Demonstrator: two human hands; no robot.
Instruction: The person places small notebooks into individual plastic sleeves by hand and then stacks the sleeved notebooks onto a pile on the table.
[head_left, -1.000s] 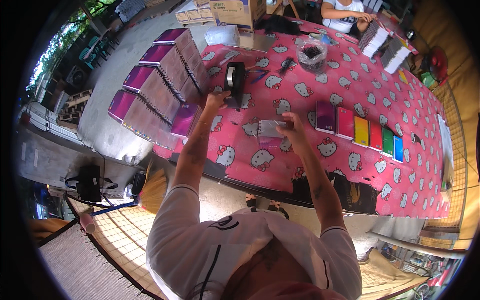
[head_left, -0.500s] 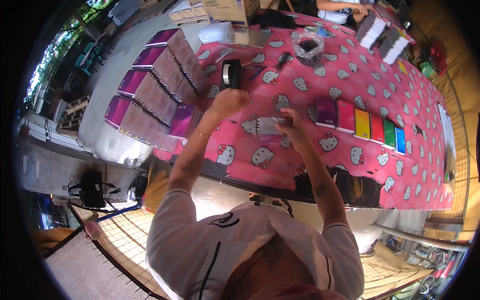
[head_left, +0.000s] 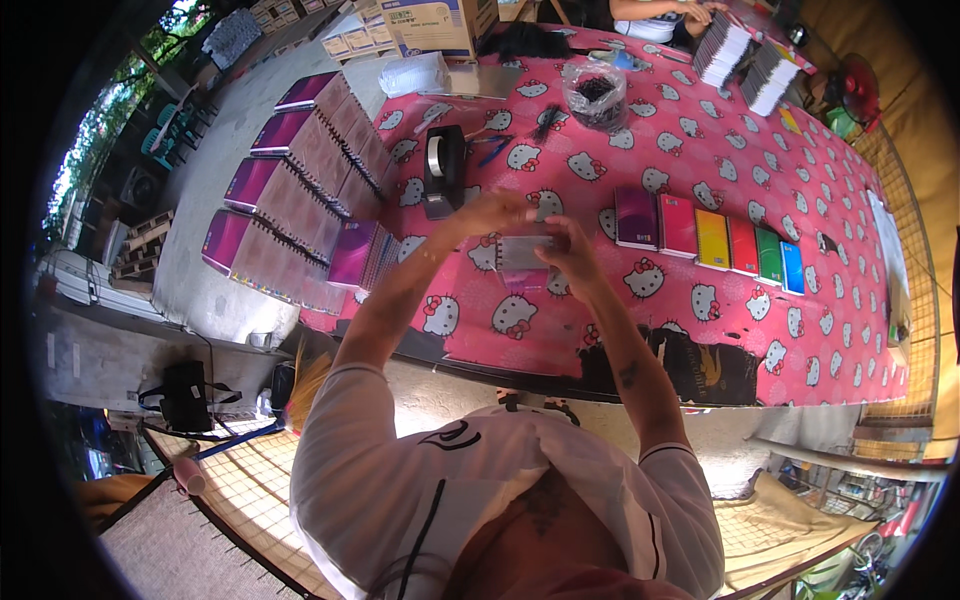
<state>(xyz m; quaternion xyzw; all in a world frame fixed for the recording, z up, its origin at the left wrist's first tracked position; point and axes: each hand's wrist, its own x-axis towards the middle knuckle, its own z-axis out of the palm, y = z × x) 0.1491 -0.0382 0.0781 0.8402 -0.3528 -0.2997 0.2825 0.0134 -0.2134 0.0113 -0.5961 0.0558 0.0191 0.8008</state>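
Both hands are raised over the pink cartoon-cat tablecloth (head_left: pixel 700 320) and hold a small grey spiral notebook (head_left: pixel 522 252) between them. My left hand (head_left: pixel 492 212) grips its upper left edge. My right hand (head_left: pixel 565 246) grips its right side. A black tape dispenser (head_left: pixel 443 170) with a roll of clear tape stands just left of my left hand. To the right of my right hand lies a row of small notebooks (head_left: pixel 712 238) in purple, pink, yellow, red, green and blue.
Stacks of purple spiral notebooks (head_left: pixel 300 190) lean along the table's left edge. A clear bag of dark items (head_left: pixel 594 92) and scissors (head_left: pixel 492 148) lie farther back. Cardboard boxes (head_left: pixel 440 25) stand behind. Another person's hands (head_left: pixel 700 12) work at the far end beside notebook stacks (head_left: pixel 745 65).
My left hand has left the tape dispenser and moved right to join my right hand on the grey notebook, which is now lifted slightly.
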